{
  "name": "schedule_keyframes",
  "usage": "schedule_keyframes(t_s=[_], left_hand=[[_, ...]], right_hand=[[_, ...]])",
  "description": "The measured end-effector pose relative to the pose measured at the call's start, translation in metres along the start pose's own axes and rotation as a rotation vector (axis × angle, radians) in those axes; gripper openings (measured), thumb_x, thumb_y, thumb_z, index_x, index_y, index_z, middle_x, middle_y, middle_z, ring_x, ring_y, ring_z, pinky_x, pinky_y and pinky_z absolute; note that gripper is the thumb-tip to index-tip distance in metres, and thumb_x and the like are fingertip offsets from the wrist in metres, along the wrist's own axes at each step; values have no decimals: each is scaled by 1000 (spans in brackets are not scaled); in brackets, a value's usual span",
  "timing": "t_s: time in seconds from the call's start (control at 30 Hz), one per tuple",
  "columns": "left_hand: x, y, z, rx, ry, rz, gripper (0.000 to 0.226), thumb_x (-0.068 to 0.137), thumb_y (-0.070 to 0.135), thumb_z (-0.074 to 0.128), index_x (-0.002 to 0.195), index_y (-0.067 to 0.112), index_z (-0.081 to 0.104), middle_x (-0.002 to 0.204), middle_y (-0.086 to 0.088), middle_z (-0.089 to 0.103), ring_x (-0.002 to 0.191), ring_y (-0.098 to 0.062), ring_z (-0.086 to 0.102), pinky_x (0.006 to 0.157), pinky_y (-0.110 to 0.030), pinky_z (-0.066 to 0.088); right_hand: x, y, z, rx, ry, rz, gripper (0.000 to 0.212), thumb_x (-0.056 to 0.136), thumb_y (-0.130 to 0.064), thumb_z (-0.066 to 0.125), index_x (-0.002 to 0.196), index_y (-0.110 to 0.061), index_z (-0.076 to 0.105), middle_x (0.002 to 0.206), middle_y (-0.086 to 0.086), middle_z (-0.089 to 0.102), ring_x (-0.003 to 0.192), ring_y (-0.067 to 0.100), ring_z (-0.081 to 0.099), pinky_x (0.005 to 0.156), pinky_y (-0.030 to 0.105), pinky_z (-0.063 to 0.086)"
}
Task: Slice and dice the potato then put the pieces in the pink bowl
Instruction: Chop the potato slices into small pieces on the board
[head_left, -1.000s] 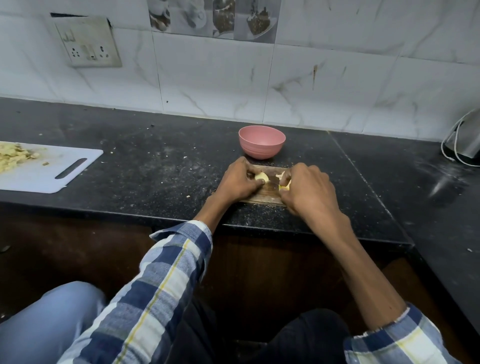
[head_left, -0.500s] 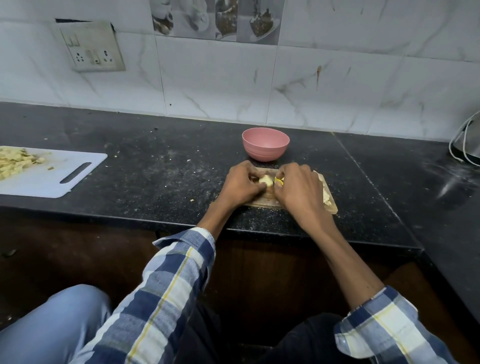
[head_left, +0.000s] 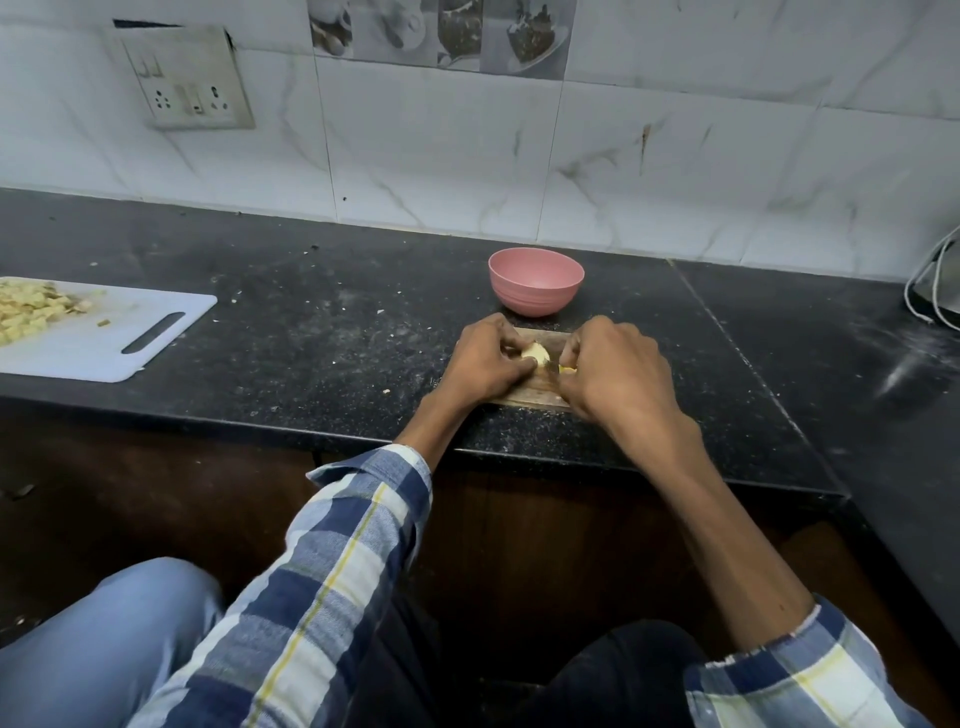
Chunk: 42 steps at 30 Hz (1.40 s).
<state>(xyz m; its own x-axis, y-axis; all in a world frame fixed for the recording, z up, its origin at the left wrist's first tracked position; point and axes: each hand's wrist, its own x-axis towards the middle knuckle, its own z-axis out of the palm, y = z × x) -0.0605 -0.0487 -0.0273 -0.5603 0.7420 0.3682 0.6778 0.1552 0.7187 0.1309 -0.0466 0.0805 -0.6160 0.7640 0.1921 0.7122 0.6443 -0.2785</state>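
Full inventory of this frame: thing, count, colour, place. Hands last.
pink bowl: 1, pink, on the counter behind the wooden board; inside hidden
wooden board: 1, brown, at the counter's front edge, partly under both hands
potato piece: 1 seen, pale yellow, on the wooden board
yellow item: 1, yellow, at the right hand's fingers; too hidden to identify
white board: 1, white, far left on the counter
diced pieces: a pile, pale yellow, on the white board
counter: 1, black speckled
socket plate: 1, off-white, on the tiled wall
left hand: holds the potato piece
right hand: curled over the wooden board; grip unclear
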Motion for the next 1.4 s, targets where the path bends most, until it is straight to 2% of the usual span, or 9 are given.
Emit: schedule_keyframes(t_s=[0.13, 0.27, 0.4, 0.53, 0.67, 0.93, 1.07, 1.27, 1.4], left_hand=[[-1, 0, -1, -35, 15, -31, 23, 76, 20, 89, 97, 14, 83, 94, 6, 70, 71, -1, 58, 65, -11, 41], [-3, 1, -3, -44, 28, -12, 23, 75, 16, 89, 97, 14, 84, 94, 6, 73, 71, -2, 60, 65, -9, 41], [-3, 1, -3, -47, 32, -9, 22, 74, 17, 88, 96, 16, 84, 93, 6, 73, 70, 0, 60, 67, -11, 42], [-4, 2, -4, -61, 37, -6, 19, 74, 15, 88, 93, 15, 85, 92, 5, 74, 70, 0, 60, 68, -15, 44], [-5, 3, -4, -57, 30, 1, 15, 76, 13, 85, 92, 14, 84, 88, 7, 71, 69, 3, 59, 64, -6, 39], [-5, 4, -7, -28, 21, 7, 15, 78, 14, 86, 93, 13, 83, 84, 12, 67, 68, 4, 58, 63, -6, 39], [-8, 4, -9, -42, 25, -11, 18, 77, 18, 89, 95, 16, 84, 90, 10, 74, 67, 1, 60, 63, -7, 41], [-12, 5, -9, -34, 49, -3, 13, 77, 12, 83, 89, 15, 85, 91, 9, 78, 78, -5, 70, 81, -23, 57], [-13, 6, -9, -32, 47, 7, 12, 75, 9, 81, 85, 16, 84, 86, 9, 77, 78, -6, 70, 81, -28, 57]], right_hand=[[-7, 3, -10, -6, 24, 16, 15, 83, -12, 77, 97, -16, 76, 94, 9, 65, 84, 32, 60, 71, 36, 47], [-3, 3, -3, 31, 87, 0, 21, 90, -21, 72, 111, -21, 72, 116, 14, 64, 103, 37, 62, 77, 37, 43], [13, 0, 13, 33, 134, -18, 27, 92, -24, 70, 118, -21, 70, 120, 16, 64, 107, 39, 61, 81, 39, 43], [23, -4, 22, 49, 102, -4, 21, 90, -19, 70, 111, -18, 71, 117, 17, 65, 105, 40, 62, 78, 38, 44], [25, -6, 22, 74, 80, 2, 18, 85, -15, 72, 103, -15, 69, 110, 15, 68, 101, 39, 62, 75, 37, 45], [7, 1, 4, 26, 2, -3, 23, 79, -20, 81, 98, -18, 69, 104, 9, 69, 99, 35, 65, 79, 39, 52], [0, 6, -5, 22, 23, 15, 18, 82, -24, 81, 98, -22, 72, 107, 8, 69, 97, 32, 65, 76, 38, 51], [5, 4, 14, 60, 122, -17, 26, 92, -24, 70, 118, -22, 70, 118, 15, 65, 107, 38, 61, 76, 36, 38], [16, -1, 31, 68, 125, -24, 19, 93, -22, 67, 111, -20, 69, 112, 15, 66, 102, 37, 62, 73, 37, 40]])
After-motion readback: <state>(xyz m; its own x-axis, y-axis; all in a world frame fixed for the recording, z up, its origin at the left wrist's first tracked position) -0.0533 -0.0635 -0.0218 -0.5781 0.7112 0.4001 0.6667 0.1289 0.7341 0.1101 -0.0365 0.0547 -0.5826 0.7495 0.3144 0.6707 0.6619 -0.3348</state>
